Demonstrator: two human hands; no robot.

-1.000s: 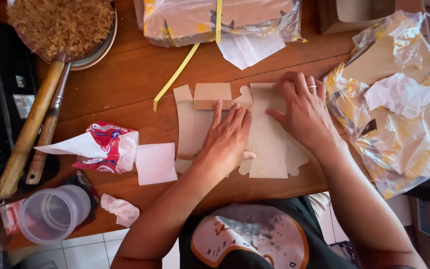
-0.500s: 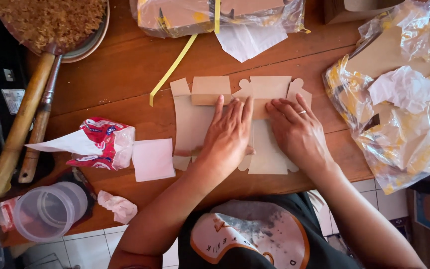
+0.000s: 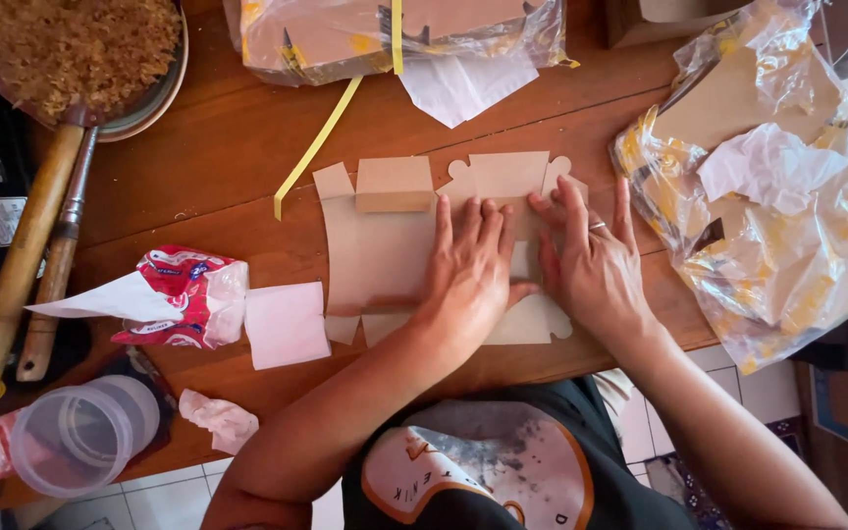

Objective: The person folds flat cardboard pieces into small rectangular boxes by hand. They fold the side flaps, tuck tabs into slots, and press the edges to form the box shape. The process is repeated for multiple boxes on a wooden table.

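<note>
- The left hand [image 3: 468,270] and right hand [image 3: 596,260] lie side by side, fingers spread, each grip clamped on nothing, pressing the flat brown die-cut cardboard box blank [image 3: 385,250] onto the brown wooden surface [image 3: 198,177].
- Risk, as I judge it: uneven pressure could skew a crease or tear a tab.
- The clear crinkled plastic bag [image 3: 787,255] holds cardboard and white paper; the clear plastic cup [image 3: 76,442] looks empty.
</note>
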